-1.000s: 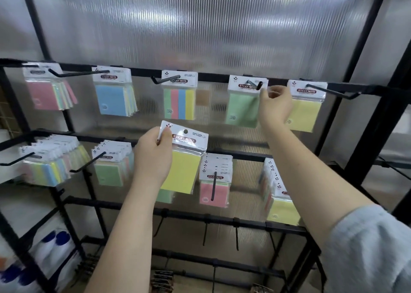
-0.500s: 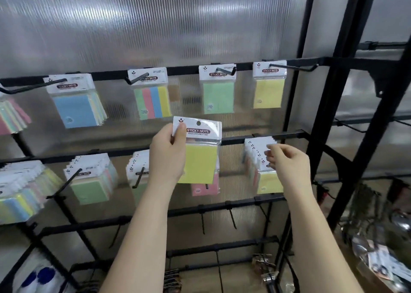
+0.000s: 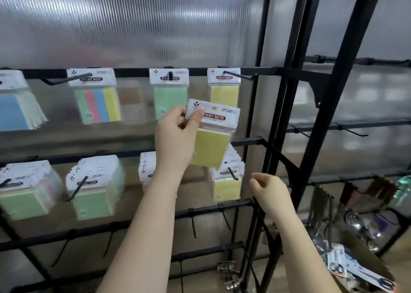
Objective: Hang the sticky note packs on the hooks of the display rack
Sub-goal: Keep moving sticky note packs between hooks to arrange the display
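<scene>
My left hand [image 3: 178, 137] pinches the white header card of a yellow sticky note pack [image 3: 213, 137], held tilted in front of the rack between the upper and middle rows. Just above it a single yellow pack [image 3: 224, 85] hangs on the top row's rightmost hook [image 3: 239, 75]. To its left hang a green pack [image 3: 170, 92] and a striped pack [image 3: 96, 97]. My right hand [image 3: 271, 192] hovers lower right with loosely curled fingers and holds nothing, beside a stack of yellow packs [image 3: 226, 181] on a middle-row hook.
The black rack post [image 3: 287, 114] rises right of the packs. Thick stacks of green packs [image 3: 93, 190] fill the middle row at left, and blue packs [image 3: 15, 108] hang at top left. Bare hooks [image 3: 193, 223] line the lower bar. A box of scissors [image 3: 360, 268] sits at lower right.
The view swung right. My right hand left the top-row green pack and dropped to the lower right. My left hand carried the yellow pack up and right, toward the top-right hook.
</scene>
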Demonstrator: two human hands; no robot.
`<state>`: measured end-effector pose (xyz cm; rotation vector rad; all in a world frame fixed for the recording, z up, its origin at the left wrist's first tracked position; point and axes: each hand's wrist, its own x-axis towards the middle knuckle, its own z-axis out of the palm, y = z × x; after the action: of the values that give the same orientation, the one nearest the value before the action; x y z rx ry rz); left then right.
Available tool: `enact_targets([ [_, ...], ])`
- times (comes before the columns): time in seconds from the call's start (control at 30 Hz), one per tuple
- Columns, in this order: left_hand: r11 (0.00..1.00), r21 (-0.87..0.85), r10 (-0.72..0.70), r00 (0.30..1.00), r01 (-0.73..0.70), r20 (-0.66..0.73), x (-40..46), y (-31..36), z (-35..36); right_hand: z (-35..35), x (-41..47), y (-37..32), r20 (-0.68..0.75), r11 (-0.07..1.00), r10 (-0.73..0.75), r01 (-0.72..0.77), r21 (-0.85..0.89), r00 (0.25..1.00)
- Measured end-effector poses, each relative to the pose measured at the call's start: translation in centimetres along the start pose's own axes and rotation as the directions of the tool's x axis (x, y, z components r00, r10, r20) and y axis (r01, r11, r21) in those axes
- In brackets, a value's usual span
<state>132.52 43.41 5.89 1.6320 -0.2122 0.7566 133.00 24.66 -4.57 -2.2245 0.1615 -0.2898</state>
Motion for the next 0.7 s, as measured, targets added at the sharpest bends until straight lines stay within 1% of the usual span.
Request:
enact_targets([
  [0.1,0.998,-0.026,0.052,0.998,-0.053,-0.047,1.2,1.0,3.0,-0.4,1.2,0.7,0.135,0.999,-0.028,0.030,-0.016,0.990],
  [0.2,0.991,-0.033,0.123,0.989,-0.126,-0.078,2.3,1.8,5.4,-0.4,2.2,1.7,0.200,0.998,-0.053,0.057,-0.013,0.978],
  [0.27,0.986,0.008,0.164,0.983,-0.164,-0.081,2.7,2.2,6.7,-0.4,2.8,2.0,0.215,0.998,-0.059,0.064,-0.015,0.975],
  [0.33,0.982,0.029,0.188,0.978,-0.186,-0.094,3.1,2.4,7.5,-0.3,3.3,2.2,0.234,0.995,-0.099,0.103,-0.002,0.967],
  [0.43,0.981,0.044,0.195,0.975,-0.191,-0.107,3.6,2.4,8.2,-0.1,4.0,2.2,0.254,0.990,-0.140,0.141,0.018,0.957],
  [0.7,0.970,0.114,0.232,0.962,-0.217,-0.145,3.8,1.6,8.6,0.6,4.9,2.3,0.252,0.992,-0.122,0.124,0.010,0.960],
])
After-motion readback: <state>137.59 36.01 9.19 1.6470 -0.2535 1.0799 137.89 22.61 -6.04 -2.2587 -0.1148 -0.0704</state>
